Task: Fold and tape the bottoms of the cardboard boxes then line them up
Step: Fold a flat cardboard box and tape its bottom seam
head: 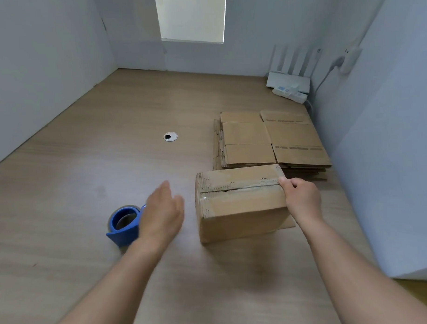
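The cardboard box (240,204) stands on the tabletop (82,166) right of centre, folded flaps up, the seam between them running across the top with clear tape along it and a thin gap showing near the middle. The right hand (302,200) has it by the right-hand end: thumb laid on top where the seam finishes, fingers curled down over the side, gripping it. A loose flap pokes out from under the box at its lower right corner. The left hand (161,212) is off the box, out to its left, flat and open with fingers straight and together, holding nothing and blurred; it hangs in front of the blue tape dispenser (124,223), covering that tool's right edge, and whether it touches it cannot be told. Just behind the box lies the stack of flat boxes (269,140), close to the white partition wall (388,131) on the right. In the far right corner sit a white router (288,80), antennas up, and a power strip (290,92) in front of it. A round cable grommet (170,136) shows mid-tabletop, well apart from both hands, with a bright window (191,17) at the back
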The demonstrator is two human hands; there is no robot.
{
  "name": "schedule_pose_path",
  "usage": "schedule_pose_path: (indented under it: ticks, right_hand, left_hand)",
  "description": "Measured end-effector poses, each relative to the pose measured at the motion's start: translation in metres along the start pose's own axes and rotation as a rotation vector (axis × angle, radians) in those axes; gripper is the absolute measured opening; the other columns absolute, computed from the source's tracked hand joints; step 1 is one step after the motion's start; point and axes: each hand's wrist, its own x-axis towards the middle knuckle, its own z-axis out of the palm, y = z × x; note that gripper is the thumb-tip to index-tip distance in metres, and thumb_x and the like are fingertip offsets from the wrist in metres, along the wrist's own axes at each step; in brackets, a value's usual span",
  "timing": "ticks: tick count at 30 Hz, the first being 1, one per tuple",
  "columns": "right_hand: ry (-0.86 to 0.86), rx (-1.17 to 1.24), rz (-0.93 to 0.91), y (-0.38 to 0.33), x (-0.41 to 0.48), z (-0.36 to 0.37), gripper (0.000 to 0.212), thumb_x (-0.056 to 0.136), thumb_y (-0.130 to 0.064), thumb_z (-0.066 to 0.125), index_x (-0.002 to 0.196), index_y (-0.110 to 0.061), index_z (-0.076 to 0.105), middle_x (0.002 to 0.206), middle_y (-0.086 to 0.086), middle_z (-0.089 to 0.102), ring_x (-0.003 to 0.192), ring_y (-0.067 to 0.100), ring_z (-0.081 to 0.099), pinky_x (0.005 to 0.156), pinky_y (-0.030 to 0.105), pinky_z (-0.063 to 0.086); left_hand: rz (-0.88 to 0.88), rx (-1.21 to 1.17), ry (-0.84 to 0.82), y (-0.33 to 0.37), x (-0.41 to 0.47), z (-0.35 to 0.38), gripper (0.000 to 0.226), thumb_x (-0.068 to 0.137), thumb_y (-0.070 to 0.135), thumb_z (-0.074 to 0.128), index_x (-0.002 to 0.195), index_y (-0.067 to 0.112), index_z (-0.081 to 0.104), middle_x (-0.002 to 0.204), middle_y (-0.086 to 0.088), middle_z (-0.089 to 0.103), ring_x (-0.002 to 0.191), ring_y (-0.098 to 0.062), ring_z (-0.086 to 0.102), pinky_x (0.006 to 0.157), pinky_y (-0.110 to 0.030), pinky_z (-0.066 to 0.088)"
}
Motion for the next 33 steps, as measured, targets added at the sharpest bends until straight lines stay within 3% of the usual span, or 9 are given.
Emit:
schedule_pose_path:
  ticks: [3,6,9,12,16,18,27,30,33]
  right_hand:
    - [0.013,-0.025,0.003,0.002,0.0,0.002,0.045,0.097,-0.033,0.048,0.054,-0.023,0.042,0.058,-0.001,0.046,0.06,0.019,0.041,0.048,0.029,0.024]
    - [0.015,-0.072,-0.008,0.004,-0.002,0.002,0.044,0.098,-0.034,0.045,0.057,-0.021,0.046,0.076,0.011,0.052,0.069,0.025,0.043,0.052,0.032,0.024]
    - [-0.031,-0.171,-0.006,0.005,-0.003,0.001,0.046,0.101,-0.033,0.034,0.084,-0.003,0.064,0.095,0.018,0.059,0.08,0.029,0.046,0.066,0.034,0.034]
    - [-0.104,-0.287,0.077,-0.012,-0.007,-0.005,0.069,0.094,-0.061,0.028,0.116,-0.002,0.058,0.118,0.018,0.057,0.105,0.033,0.052,0.081,0.037,0.041]
    - [-0.177,-0.498,0.139,-0.045,-0.014,0.006,0.123,0.059,-0.094,0.037,0.139,-0.001,0.033,0.136,0.014,0.044,0.126,0.03,0.039,0.095,0.044,0.042]
    - [-0.139,-0.525,0.138,-0.046,-0.013,0.014,0.119,0.057,-0.094,0.041,0.136,-0.004,0.033,0.134,0.013,0.042,0.124,0.029,0.037,0.094,0.045,0.041]
    - [-0.041,-0.072,0.053,-0.005,0.01,0.01,0.03,0.096,-0.038,0.048,0.095,-0.009,0.044,0.11,0.015,0.056,0.106,0.035,0.051,0.079,0.037,0.038]
    - [-0.049,-0.111,0.074,-0.006,0.006,0.009,0.041,0.097,-0.046,0.039,0.105,-0.007,0.048,0.115,0.014,0.056,0.107,0.033,0.05,0.086,0.041,0.043]
    - [-0.139,-0.322,0.074,-0.014,-0.005,0.006,0.088,0.075,-0.077,0.048,0.125,-0.006,0.039,0.128,0.011,0.047,0.122,0.03,0.043,0.092,0.04,0.04]
  left_hand:
    - [-0.029,-0.347,-0.137,0.055,-0.015,0.023,0.065,0.1,0.046,0.027,0.148,0.003,0.021,0.152,-0.013,0.032,0.139,-0.028,0.03,0.114,-0.039,0.026]
    - [-0.146,-0.362,-0.117,0.063,-0.013,0.037,0.057,0.101,0.043,0.026,0.14,0.001,0.028,0.141,-0.017,0.044,0.127,-0.032,0.043,0.099,-0.038,0.037]
    - [-0.229,-0.306,-0.151,0.062,-0.003,0.032,0.048,0.102,0.038,0.026,0.13,0.002,0.041,0.129,-0.018,0.052,0.114,-0.033,0.05,0.09,-0.038,0.04]
    - [-0.28,-0.2,-0.198,0.074,0.007,0.026,0.066,0.095,0.054,0.034,0.135,0.002,0.037,0.123,-0.015,0.051,0.112,-0.032,0.049,0.084,-0.035,0.04]
    - [-0.286,-0.052,-0.097,0.091,0.006,0.037,0.094,0.075,0.078,0.048,0.129,0.002,0.034,0.126,-0.013,0.056,0.118,-0.033,0.052,0.077,-0.035,0.039]
    - [-0.281,-0.026,-0.027,0.09,0.005,0.044,0.087,0.077,0.075,0.05,0.124,0.004,0.037,0.121,-0.014,0.059,0.113,-0.034,0.056,0.078,-0.036,0.043]
    - [-0.248,-0.136,0.037,0.069,0.012,0.05,0.054,0.1,0.049,0.026,0.125,0.009,0.051,0.12,-0.014,0.06,0.111,-0.033,0.054,0.083,-0.036,0.04]
    - [-0.268,-0.233,0.0,0.064,0.014,0.054,0.062,0.098,0.054,0.022,0.122,0.009,0.056,0.119,-0.013,0.061,0.108,-0.032,0.054,0.09,-0.038,0.043]
    - [-0.251,-0.288,-0.084,0.059,0.01,0.055,0.076,0.08,0.075,0.042,0.125,0.014,0.052,0.116,-0.008,0.062,0.105,-0.029,0.057,0.087,-0.039,0.049]
